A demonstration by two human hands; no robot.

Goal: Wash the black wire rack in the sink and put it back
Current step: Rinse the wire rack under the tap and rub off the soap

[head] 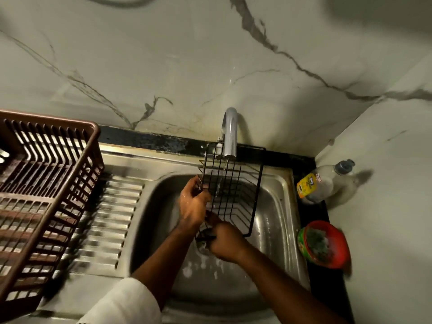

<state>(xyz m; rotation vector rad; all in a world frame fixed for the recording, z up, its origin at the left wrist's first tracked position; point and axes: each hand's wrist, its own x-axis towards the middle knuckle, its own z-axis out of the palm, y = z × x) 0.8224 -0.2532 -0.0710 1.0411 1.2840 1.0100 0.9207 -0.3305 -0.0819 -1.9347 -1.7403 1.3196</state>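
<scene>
We hold the rack [231,190] tilted over the sink [275,220], its top edge just under the tap [230,134] — a thin stream runs down through the wires. Our left hand [195,204] grips the rack's left edge, fingers curled round the wire. Our right hand [225,242] is clenched at the lower left corner, though blur hides just what it pinches. A brown drainer [42,190] sits left on the drainboard; a bottle [325,181] and a red tub [325,244] stand right — beside the sink
</scene>
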